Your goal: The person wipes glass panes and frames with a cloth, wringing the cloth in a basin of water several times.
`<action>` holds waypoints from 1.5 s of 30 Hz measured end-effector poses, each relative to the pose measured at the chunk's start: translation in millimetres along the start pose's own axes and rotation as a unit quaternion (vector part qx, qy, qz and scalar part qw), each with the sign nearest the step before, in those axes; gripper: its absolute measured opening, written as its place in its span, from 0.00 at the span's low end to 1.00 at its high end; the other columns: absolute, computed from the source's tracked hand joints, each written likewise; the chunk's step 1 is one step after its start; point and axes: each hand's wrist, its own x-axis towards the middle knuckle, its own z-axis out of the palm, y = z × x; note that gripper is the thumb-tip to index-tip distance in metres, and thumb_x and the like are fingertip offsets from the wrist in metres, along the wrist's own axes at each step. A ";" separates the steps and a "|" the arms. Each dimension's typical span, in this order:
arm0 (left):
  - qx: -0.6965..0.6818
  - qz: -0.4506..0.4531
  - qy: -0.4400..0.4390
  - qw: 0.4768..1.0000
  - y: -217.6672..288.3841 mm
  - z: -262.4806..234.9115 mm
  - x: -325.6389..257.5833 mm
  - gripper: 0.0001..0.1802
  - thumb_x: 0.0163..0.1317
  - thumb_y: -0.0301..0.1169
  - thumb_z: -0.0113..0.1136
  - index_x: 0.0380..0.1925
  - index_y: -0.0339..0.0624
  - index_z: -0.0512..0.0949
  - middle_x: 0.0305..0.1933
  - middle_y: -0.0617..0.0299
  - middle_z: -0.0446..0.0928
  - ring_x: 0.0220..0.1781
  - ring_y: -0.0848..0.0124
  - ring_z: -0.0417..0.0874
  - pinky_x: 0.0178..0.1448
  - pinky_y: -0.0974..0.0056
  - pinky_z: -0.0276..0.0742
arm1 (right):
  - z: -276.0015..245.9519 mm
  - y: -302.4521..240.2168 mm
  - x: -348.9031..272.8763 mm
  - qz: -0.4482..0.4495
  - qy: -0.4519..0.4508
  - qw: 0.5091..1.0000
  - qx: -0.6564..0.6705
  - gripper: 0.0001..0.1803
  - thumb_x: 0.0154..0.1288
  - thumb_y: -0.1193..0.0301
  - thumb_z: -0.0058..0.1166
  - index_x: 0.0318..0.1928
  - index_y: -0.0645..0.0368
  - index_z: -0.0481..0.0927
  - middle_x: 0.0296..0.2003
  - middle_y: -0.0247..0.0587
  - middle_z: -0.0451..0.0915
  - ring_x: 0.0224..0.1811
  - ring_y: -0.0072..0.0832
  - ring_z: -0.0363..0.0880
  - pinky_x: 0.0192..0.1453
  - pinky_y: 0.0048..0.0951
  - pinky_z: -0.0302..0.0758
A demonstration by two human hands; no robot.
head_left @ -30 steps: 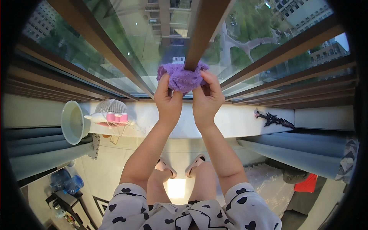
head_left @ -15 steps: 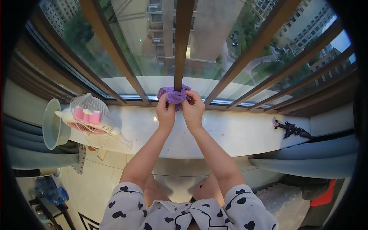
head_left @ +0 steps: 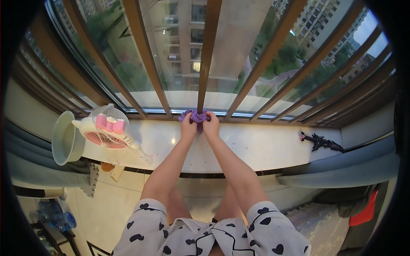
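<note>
A crumpled purple cloth (head_left: 199, 116) is bunched around the foot of a brown vertical window bar (head_left: 206, 64). My left hand (head_left: 188, 126) grips its left side with the fingers closed. On the other side of the bar my right hand (head_left: 211, 125) pinches the cloth too. Both hands are near the lower frame, above the far edge of the white windowsill (head_left: 239, 149). Part of the cloth is hidden behind the bar and my fingers.
On the sill's left stand a white and pink fan (head_left: 106, 132) with its cord and a pale green basin (head_left: 64, 138). A black toy-like object (head_left: 320, 141) lies at the right. Grey curtains (head_left: 341, 170) hang at both ends.
Both hands and the cloth have gone lower along the bar, toward its foot. The whole view has shifted slightly.
</note>
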 end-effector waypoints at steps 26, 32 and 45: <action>0.374 0.585 0.139 0.706 404.1 -32.3 16.3 0.26 0.51 0.29 0.61 0.53 0.38 0.71 0.53 0.45 0.72 0.55 0.48 0.73 0.57 0.48 0.67 | -137.2 -423.7 40.7 -0.649 0.123 0.692 -0.290 0.30 0.48 0.78 0.51 0.57 0.69 0.69 0.61 0.52 0.66 0.66 0.49 0.61 0.67 0.43 0.62; 0.298 0.675 0.283 0.613 481.2 -20.1 29.4 0.23 0.54 0.29 0.58 0.51 0.38 0.70 0.48 0.48 0.74 0.53 0.48 0.72 0.55 0.48 0.63 | -162.0 -523.7 68.7 -0.764 0.225 0.509 -0.326 0.26 0.46 0.73 0.56 0.50 0.64 0.73 0.51 0.44 0.73 0.60 0.41 0.67 0.68 0.43 0.60; 0.282 0.740 0.193 0.579 574.1 -33.1 34.3 0.12 0.55 0.30 0.58 0.39 0.38 0.76 0.39 0.51 0.77 0.41 0.49 0.77 0.44 0.53 0.72 | -186.9 -573.3 69.6 -0.704 0.429 0.409 -0.390 0.22 0.52 0.66 0.53 0.45 0.70 0.78 0.45 0.56 0.79 0.52 0.42 0.76 0.68 0.41 0.61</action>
